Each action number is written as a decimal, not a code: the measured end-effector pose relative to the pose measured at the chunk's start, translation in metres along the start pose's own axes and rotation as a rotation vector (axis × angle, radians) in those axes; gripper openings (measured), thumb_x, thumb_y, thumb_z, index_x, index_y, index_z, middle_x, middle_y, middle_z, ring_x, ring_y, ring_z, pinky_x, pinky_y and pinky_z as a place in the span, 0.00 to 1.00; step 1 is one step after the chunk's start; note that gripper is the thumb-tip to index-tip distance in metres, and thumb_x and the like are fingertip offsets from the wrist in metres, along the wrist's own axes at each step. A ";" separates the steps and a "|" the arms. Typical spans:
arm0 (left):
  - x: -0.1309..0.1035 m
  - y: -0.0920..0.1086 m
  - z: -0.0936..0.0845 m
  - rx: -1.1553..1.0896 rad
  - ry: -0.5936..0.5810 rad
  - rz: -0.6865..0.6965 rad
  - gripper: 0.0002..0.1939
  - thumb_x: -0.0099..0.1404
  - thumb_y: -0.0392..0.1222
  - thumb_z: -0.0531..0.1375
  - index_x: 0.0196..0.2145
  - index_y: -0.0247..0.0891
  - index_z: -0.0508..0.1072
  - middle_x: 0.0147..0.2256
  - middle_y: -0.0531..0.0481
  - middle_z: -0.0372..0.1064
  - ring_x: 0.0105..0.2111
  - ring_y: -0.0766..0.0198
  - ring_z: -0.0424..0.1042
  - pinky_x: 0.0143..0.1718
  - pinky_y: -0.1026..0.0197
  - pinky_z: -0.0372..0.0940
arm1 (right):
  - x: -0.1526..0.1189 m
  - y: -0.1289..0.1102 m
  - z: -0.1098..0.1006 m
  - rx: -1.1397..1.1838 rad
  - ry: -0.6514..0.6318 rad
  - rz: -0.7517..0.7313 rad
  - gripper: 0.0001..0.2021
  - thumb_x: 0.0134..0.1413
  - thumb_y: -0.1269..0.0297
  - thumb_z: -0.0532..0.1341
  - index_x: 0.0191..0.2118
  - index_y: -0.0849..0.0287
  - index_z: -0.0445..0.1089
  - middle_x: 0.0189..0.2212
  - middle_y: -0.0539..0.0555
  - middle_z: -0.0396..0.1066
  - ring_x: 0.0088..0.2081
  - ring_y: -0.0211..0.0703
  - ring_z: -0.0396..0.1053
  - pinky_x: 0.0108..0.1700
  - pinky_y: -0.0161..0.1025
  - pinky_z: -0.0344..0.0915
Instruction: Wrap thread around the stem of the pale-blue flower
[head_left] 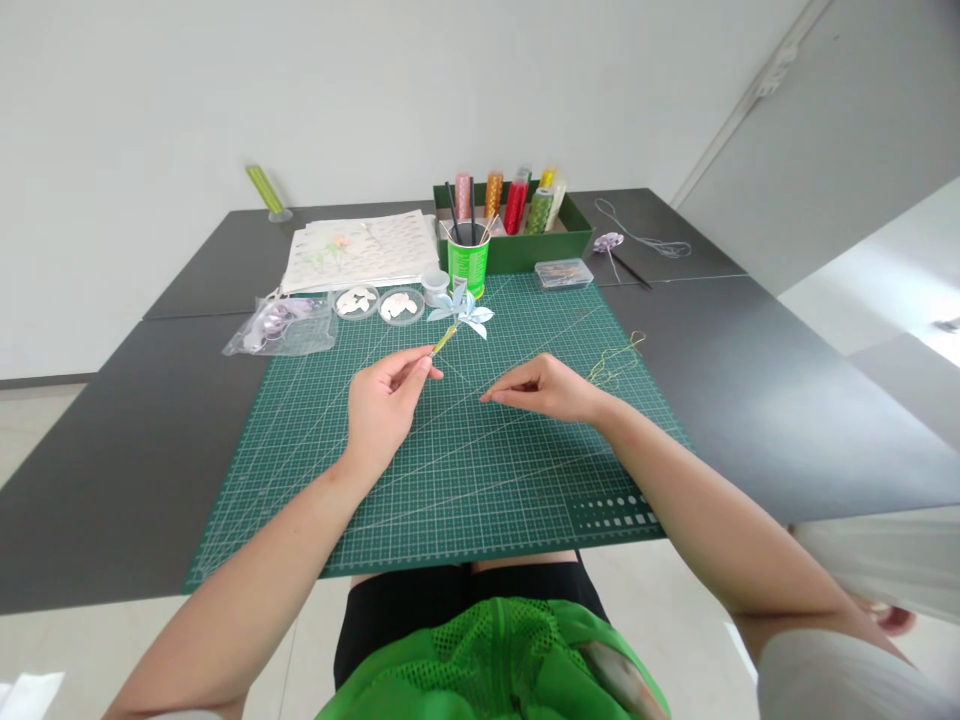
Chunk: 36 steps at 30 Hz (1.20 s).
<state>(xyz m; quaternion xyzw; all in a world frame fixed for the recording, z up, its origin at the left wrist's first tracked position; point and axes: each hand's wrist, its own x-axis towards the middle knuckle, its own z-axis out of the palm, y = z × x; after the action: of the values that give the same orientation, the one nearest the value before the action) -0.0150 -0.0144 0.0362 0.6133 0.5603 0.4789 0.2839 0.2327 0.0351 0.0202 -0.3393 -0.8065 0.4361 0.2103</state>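
Note:
A pale blue flower (pixel 463 308) with a green-wrapped stem (pixel 445 340) is pinched by its lower end between the thumb and fingers of my left hand (pixel 388 398). Its petals spread out just in front of the green can. To the right, my right hand (pixel 536 388) hovers over the green cutting mat (pixel 450 480), fingertips pressed together and pointing left. Whether a thin thread sits in that pinch is too small to tell. Beside my right wrist, a loose tangle of yellow-green thread (pixel 616 365) lies on the mat.
A green can (pixel 468 262) of tools stands before a green box (pixel 577 238) of thread spools. White pieces fill two round dishes (pixel 355 303). Further left are a plastic bag (pixel 285 325) and paper sheets (pixel 360 250). At right lie a clear case (pixel 564 274) and a purple flower (pixel 608 242).

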 end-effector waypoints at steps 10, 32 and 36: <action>0.003 -0.003 0.003 0.128 -0.105 -0.080 0.11 0.70 0.46 0.60 0.43 0.39 0.79 0.31 0.51 0.81 0.17 0.68 0.63 0.21 0.63 0.58 | -0.007 -0.020 -0.001 0.150 -0.048 -0.141 0.16 0.63 0.56 0.65 0.43 0.65 0.83 0.22 0.52 0.75 0.20 0.29 0.50 0.21 0.33 0.45; -0.007 -0.001 0.010 0.254 -0.561 0.041 0.08 0.71 0.40 0.58 0.38 0.42 0.78 0.33 0.56 0.81 0.25 0.65 0.73 0.27 0.63 0.60 | -0.018 -0.025 -0.019 0.397 0.122 -0.239 0.17 0.60 0.49 0.68 0.38 0.58 0.85 0.24 0.53 0.78 0.22 0.33 0.66 0.23 0.33 0.62; -0.013 0.002 0.012 0.245 -0.662 0.091 0.07 0.71 0.40 0.59 0.37 0.42 0.78 0.29 0.58 0.79 0.23 0.67 0.70 0.26 0.64 0.58 | -0.017 -0.031 -0.021 0.342 0.141 -0.244 0.15 0.60 0.51 0.68 0.41 0.57 0.85 0.33 0.57 0.83 0.29 0.38 0.76 0.30 0.33 0.70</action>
<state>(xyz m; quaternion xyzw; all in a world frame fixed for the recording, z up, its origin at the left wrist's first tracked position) -0.0018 -0.0246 0.0303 0.7890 0.4633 0.1958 0.3529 0.2461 0.0229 0.0567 -0.2284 -0.7391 0.5130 0.3720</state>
